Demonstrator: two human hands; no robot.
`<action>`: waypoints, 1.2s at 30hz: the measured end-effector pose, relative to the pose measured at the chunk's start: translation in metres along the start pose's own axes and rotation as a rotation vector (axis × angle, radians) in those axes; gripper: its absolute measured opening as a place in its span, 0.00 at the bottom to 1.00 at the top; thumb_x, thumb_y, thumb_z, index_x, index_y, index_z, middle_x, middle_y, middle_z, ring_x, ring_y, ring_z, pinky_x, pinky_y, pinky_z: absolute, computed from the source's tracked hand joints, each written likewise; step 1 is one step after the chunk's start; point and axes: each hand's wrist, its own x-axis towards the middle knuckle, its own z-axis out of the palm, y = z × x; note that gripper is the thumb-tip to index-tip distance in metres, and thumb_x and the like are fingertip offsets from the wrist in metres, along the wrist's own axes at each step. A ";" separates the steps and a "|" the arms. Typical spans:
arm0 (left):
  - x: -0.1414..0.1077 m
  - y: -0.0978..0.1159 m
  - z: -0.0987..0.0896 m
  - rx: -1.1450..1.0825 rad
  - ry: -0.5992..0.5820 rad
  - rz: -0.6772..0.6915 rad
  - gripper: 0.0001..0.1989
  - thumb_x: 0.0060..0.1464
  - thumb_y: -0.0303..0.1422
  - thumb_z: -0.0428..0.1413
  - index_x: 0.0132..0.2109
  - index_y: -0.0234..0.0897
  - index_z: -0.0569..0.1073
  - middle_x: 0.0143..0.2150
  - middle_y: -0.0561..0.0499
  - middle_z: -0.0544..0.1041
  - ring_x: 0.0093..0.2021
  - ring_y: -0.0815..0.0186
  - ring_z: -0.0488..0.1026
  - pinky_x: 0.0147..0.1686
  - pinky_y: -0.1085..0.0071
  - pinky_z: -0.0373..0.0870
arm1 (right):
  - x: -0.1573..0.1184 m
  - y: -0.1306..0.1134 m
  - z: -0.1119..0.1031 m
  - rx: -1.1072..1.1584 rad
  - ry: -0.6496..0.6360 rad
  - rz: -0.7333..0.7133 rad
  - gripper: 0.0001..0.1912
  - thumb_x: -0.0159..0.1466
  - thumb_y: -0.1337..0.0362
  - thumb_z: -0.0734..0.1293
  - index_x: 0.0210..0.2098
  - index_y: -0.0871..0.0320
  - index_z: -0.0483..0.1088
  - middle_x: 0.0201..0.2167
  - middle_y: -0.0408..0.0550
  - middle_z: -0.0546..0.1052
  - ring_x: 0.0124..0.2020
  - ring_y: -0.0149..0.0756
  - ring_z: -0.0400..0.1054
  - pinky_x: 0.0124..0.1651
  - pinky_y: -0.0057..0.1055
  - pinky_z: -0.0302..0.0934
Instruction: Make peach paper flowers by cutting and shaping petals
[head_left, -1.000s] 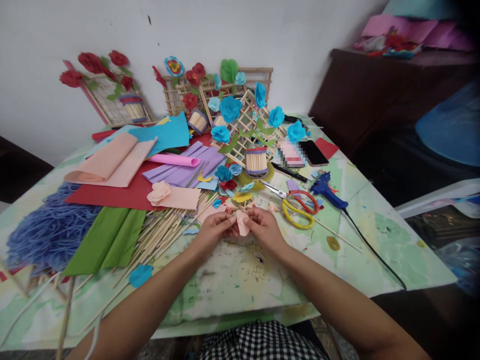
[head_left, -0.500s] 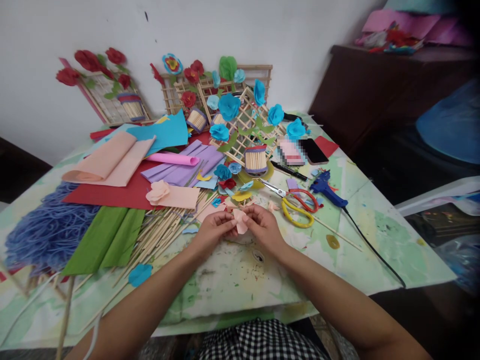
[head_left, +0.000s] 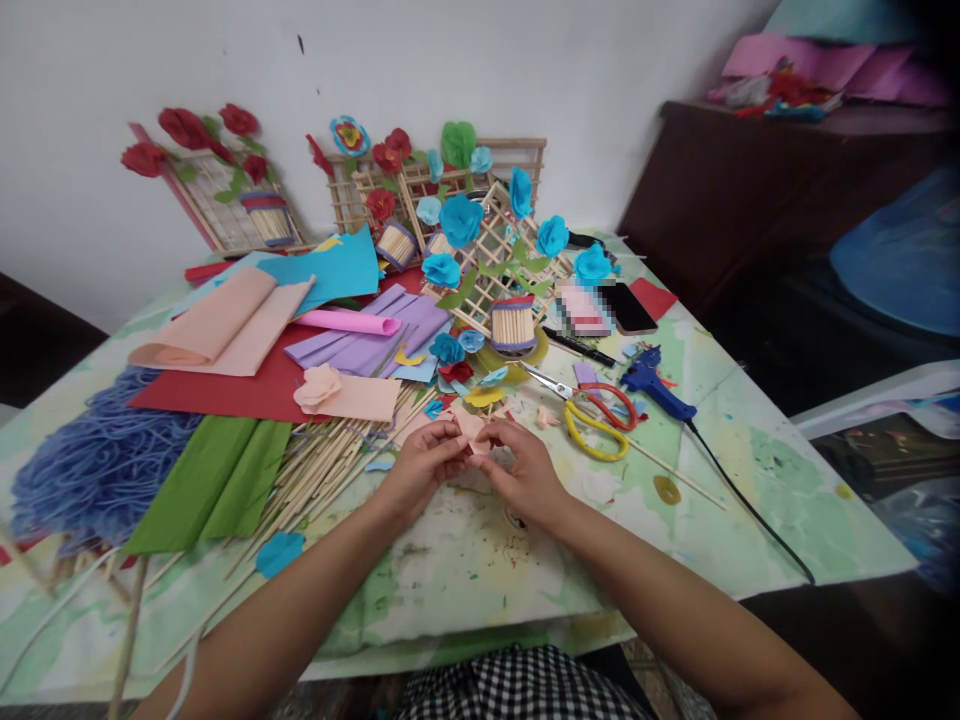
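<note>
Between my two hands is a small peach paper petal piece [head_left: 472, 430], pinched from both sides above the table. My left hand [head_left: 424, 465] grips its left edge with thumb and fingers. On the other side my right hand [head_left: 525, 465] has its thumb and fingers closed on the right edge. Just beyond the hands lie a yellow paper flower [head_left: 484, 396] and a red one [head_left: 455, 373]. A peach paper flower [head_left: 319, 388] rests on a folded peach strip [head_left: 367, 398] to the left. Scissors [head_left: 592, 415] with red and yellow handles lie to the right.
A blue glue gun [head_left: 656, 385] with a black cord lies at the right. Bamboo sticks [head_left: 322, 470], green crepe paper [head_left: 214, 480] and blue yarn [head_left: 105, 455] cover the left side. A stick lattice with blue flowers [head_left: 461, 218] stands at the back near a phone [head_left: 626, 307].
My fingers have shifted on the peach piece, which now shows higher and more spread between them. My right hand has turned slightly. The view has moved a little.
</note>
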 end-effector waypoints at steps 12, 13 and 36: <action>-0.001 -0.004 -0.002 0.093 -0.111 0.048 0.07 0.44 0.31 0.62 0.30 0.32 0.73 0.27 0.48 0.77 0.28 0.68 0.73 0.31 0.73 0.69 | 0.004 0.002 0.001 0.226 0.119 0.247 0.05 0.57 0.66 0.63 0.33 0.57 0.67 0.27 0.44 0.73 0.28 0.31 0.66 0.32 0.28 0.60; -0.002 -0.003 -0.001 0.078 -0.126 0.043 0.06 0.44 0.31 0.61 0.30 0.32 0.74 0.28 0.48 0.77 0.28 0.68 0.73 0.32 0.72 0.69 | 0.004 0.002 0.001 0.231 0.117 0.247 0.05 0.57 0.66 0.63 0.34 0.57 0.67 0.27 0.44 0.73 0.28 0.31 0.66 0.33 0.28 0.61; -0.001 -0.004 -0.002 0.056 -0.131 0.093 0.10 0.47 0.35 0.57 0.31 0.29 0.76 0.26 0.46 0.76 0.28 0.65 0.72 0.30 0.69 0.69 | 0.002 0.000 0.001 0.179 0.093 0.190 0.04 0.58 0.68 0.63 0.34 0.57 0.67 0.28 0.44 0.74 0.30 0.31 0.68 0.33 0.28 0.61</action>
